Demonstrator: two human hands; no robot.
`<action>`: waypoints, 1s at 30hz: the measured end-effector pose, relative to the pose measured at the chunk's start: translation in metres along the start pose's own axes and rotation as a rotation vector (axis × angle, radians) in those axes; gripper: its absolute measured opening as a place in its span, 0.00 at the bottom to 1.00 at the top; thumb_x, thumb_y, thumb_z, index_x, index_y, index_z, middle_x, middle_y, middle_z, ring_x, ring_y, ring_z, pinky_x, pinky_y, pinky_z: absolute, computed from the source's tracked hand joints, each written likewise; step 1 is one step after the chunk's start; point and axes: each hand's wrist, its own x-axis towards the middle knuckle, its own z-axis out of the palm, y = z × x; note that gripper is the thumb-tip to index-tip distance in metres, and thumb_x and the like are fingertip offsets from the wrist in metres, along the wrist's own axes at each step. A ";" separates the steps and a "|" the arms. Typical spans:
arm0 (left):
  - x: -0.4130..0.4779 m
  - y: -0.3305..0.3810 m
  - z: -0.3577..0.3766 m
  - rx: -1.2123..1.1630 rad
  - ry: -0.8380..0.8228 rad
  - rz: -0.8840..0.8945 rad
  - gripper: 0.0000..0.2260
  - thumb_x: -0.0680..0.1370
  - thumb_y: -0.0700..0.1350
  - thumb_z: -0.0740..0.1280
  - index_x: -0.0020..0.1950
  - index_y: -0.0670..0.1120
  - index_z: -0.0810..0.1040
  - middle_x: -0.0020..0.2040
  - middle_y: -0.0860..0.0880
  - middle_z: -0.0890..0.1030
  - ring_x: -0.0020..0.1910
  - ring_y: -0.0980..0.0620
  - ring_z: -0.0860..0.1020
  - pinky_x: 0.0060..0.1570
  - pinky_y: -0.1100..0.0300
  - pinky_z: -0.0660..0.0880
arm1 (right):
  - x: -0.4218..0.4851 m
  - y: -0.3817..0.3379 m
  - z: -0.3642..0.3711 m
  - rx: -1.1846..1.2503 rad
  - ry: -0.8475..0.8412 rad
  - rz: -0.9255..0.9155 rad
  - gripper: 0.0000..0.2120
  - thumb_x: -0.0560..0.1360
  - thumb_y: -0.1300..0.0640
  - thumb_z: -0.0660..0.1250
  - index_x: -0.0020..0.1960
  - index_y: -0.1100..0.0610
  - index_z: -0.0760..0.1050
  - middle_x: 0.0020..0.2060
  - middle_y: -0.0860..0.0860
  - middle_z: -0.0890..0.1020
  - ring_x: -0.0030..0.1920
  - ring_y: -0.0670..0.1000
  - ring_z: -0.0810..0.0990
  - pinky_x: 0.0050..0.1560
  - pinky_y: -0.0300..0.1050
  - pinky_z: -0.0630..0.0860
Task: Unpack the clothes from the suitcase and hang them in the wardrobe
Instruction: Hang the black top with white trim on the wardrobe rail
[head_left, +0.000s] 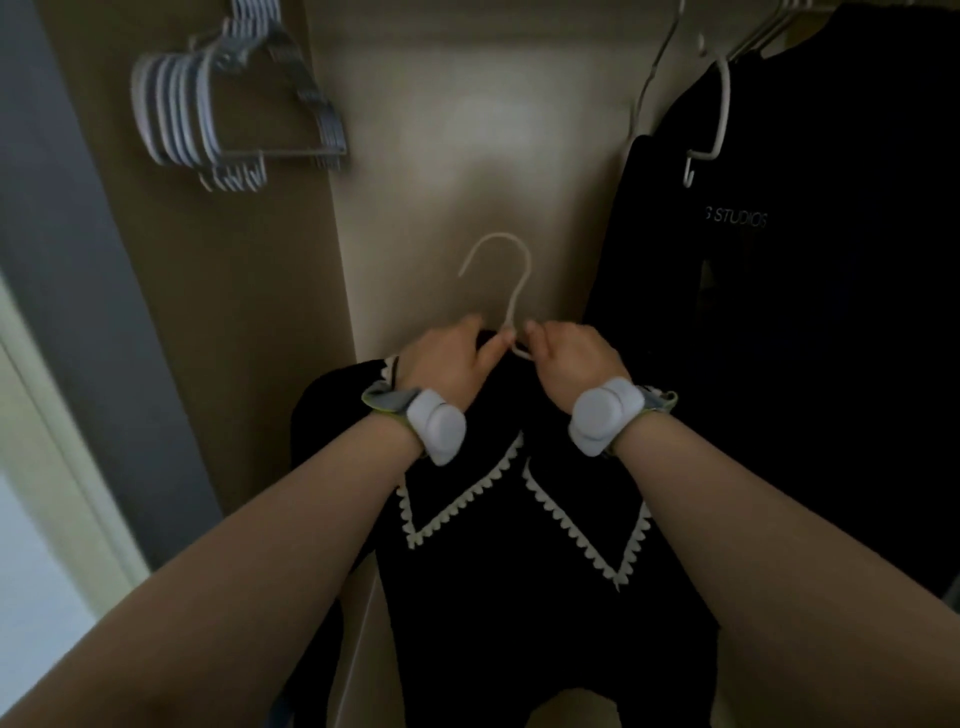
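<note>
A black garment (519, 545) with white scalloped trim on its collar hangs in front of me on a white hanger (511, 275), whose hook rises free above my hands. My left hand (447, 358) grips the garment's neckline just left of the hook's stem. My right hand (569, 358) pinches the neckline and hanger base just right of it. Both wrists wear white bands. The hanger's shoulders are hidden inside the garment.
A bundle of empty grey-white hangers (218, 114) hangs at the upper left on the wardrobe's side. A dark garment with "STUDIOS" lettering (779, 260) hangs at the right on a white hanger (719, 104). The pale back wall (467, 130) lies between them.
</note>
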 end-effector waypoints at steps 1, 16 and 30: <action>0.000 -0.015 -0.004 0.053 -0.006 -0.003 0.23 0.78 0.63 0.53 0.51 0.45 0.73 0.46 0.42 0.81 0.44 0.40 0.78 0.40 0.53 0.73 | 0.001 0.008 -0.006 0.023 0.034 0.046 0.21 0.82 0.45 0.47 0.39 0.54 0.69 0.40 0.54 0.77 0.43 0.57 0.77 0.41 0.48 0.72; 0.020 -0.052 -0.018 0.374 -0.028 0.031 0.14 0.81 0.50 0.56 0.59 0.47 0.77 0.60 0.45 0.74 0.63 0.40 0.66 0.70 0.43 0.53 | -0.028 0.045 -0.046 0.016 -0.275 -0.010 0.22 0.78 0.44 0.60 0.61 0.61 0.74 0.55 0.57 0.79 0.56 0.56 0.77 0.59 0.52 0.73; 0.044 0.003 -0.010 -0.233 -0.005 -0.086 0.21 0.80 0.55 0.57 0.31 0.45 0.64 0.32 0.47 0.72 0.42 0.40 0.76 0.40 0.56 0.64 | -0.044 0.050 -0.042 0.038 0.136 -0.072 0.18 0.80 0.46 0.56 0.42 0.58 0.76 0.36 0.51 0.80 0.40 0.53 0.78 0.43 0.54 0.76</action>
